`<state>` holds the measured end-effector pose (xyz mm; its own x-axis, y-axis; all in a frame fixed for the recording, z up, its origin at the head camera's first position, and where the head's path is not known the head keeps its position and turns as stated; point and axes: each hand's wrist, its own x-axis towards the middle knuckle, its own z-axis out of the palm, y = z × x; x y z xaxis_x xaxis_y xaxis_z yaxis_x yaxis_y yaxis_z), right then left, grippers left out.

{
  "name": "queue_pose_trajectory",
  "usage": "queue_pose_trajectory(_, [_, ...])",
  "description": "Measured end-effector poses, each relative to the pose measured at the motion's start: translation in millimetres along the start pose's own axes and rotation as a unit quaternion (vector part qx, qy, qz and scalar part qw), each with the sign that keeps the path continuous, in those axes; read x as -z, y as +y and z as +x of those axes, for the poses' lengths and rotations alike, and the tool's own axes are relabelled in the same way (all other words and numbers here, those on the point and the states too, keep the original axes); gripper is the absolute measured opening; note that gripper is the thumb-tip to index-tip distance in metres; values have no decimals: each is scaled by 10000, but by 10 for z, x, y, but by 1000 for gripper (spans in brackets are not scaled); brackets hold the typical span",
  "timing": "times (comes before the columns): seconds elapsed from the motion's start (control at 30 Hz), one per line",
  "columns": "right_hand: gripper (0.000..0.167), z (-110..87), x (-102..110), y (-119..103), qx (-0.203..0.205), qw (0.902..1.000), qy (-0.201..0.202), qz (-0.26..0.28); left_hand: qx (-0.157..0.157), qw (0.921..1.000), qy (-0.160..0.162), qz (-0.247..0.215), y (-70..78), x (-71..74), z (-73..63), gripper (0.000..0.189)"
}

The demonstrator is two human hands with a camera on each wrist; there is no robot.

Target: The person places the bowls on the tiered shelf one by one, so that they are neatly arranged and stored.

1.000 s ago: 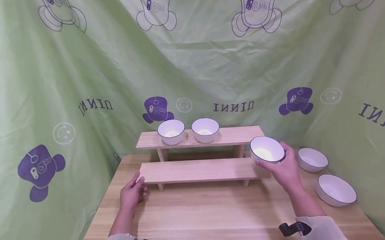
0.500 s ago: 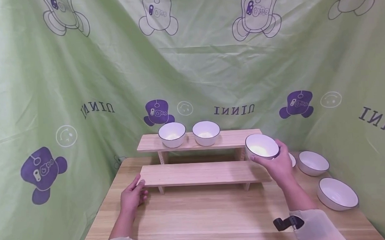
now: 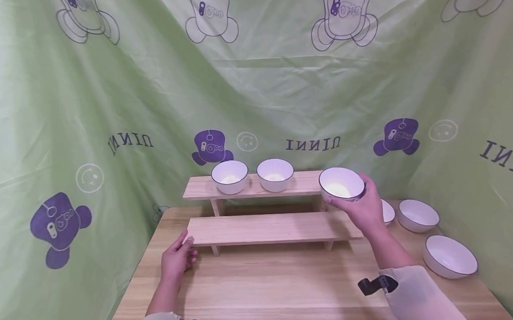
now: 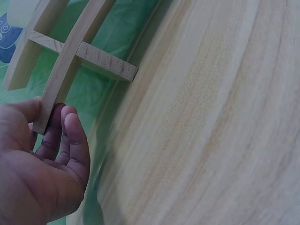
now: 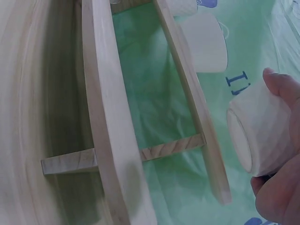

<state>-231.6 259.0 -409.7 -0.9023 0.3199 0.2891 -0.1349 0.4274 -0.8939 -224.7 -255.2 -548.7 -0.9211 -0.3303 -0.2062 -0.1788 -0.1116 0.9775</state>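
Note:
My right hand [image 3: 363, 208] grips a white bowl [image 3: 341, 184] with a dark rim, thumb on the near side and fingers round the right. In the head view it hangs in front of the right end of the upper wooden shelf [image 3: 306, 182]; the right wrist view shows the bowl's base [image 5: 241, 143] apart from the boards. At the left end of the lower shelf [image 3: 264, 228], my left hand [image 3: 175, 260] pinches the board, thumb on one face and fingers on the other in the left wrist view. Two similar bowls, a left one [image 3: 229, 177] and a right one [image 3: 275, 174], stand on the upper shelf.
On the table [image 3: 262, 288] at the right stand two wide white bowls, one farther back [image 3: 418, 215] and one nearer [image 3: 450, 255]. Another white bowl [image 3: 387, 211] is partly hidden behind my right hand. A green printed curtain [image 3: 253, 93] surrounds the table.
My right hand has carried the bowl left and upward, toward the upper shelf. A bowl behind that hand has come into view. The left hand stays at the lower shelf's end.

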Motion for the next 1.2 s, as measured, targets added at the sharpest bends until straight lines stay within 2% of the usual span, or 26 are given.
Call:
queue_pose_trajectory(0.37, [130, 153, -166, -42, -68, 9996, -76, 269, -37, 10000, -78, -24, 4, 14, -6, 64])
queue_pose_trajectory(0.9, [131, 312, -388, 15, -92, 9995, -73, 286, 8, 9999, -107, 27, 24, 27, -16, 63])
queue_pose_trajectory(1.2, [132, 411, -497, 3, -191, 9997, -32, 117, 32, 9999, -167, 16, 15, 30, -4, 66])
